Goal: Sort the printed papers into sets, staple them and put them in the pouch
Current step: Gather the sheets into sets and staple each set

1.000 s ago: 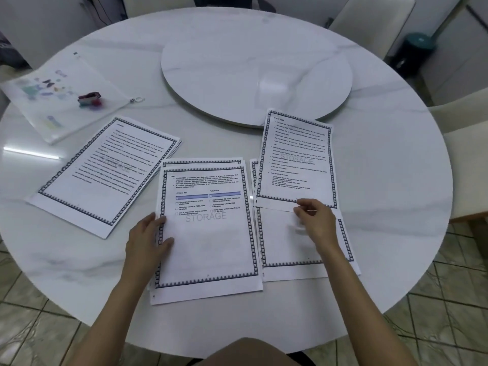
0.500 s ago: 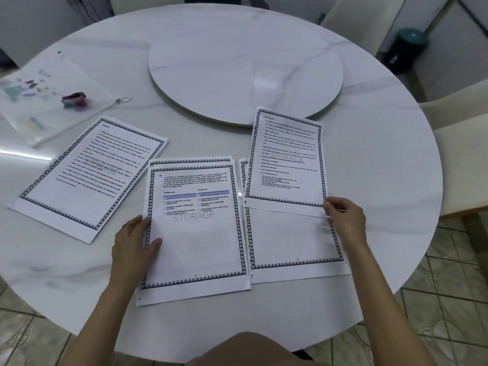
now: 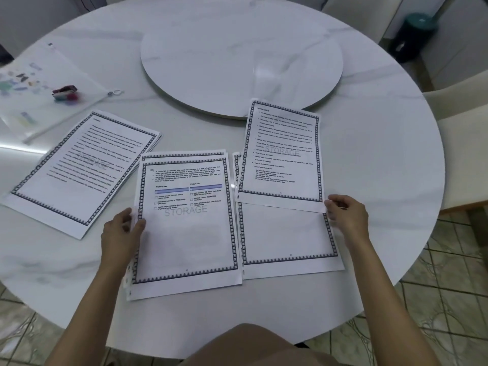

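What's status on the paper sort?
Left hand grips middle stack's left edge. Right hand pinches loose sheet's corner over right stack. Stapler on pouch, far left, out of the way.

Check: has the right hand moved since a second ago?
Yes. The right hand slid rightward along the angled sheet, following its lower edge to the right corner.

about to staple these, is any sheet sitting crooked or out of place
Yes: the top sheet of the right pile lies tilted and far up, misaligned with the pages beneath. The right hand pinches its lower corner; the left hand grips the middle pile.
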A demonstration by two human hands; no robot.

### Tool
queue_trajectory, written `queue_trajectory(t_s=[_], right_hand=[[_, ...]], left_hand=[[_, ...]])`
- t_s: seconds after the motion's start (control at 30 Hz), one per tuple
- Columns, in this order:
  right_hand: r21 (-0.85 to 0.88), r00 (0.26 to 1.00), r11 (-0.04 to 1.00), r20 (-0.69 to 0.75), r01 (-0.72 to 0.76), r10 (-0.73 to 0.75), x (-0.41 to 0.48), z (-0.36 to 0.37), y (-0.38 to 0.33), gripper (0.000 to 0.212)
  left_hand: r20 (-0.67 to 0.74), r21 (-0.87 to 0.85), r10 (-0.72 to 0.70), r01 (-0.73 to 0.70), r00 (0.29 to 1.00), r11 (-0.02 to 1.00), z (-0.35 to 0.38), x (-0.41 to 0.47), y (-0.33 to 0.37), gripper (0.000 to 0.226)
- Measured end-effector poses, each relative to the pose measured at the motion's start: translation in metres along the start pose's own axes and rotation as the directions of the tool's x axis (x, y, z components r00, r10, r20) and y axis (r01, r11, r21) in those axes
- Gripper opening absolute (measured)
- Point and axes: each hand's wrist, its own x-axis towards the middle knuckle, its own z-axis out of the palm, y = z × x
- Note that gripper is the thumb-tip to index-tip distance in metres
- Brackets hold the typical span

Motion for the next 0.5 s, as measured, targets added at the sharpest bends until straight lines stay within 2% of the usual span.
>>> queue_trajectory(t_s=[0.17, 0.5], right_hand=[[-0.028, 1.0, 1.0, 0.007, 0.004, -0.004, 0.002, -0.001, 0.002, 0.007], [-0.049, 1.0, 0.999, -0.018, 0.004, -0.005, 0.008, -0.001, 0.003, 0.018]], left_hand=[[-0.009, -0.14, -0.126, 0.123, 0.992, 0.982, -0.001, 0.007, 0.003, 0.047], [0.028, -0.236, -0.202, 0.203, 0.979, 0.95, 0.0, 0.024, -0.001, 0.044]])
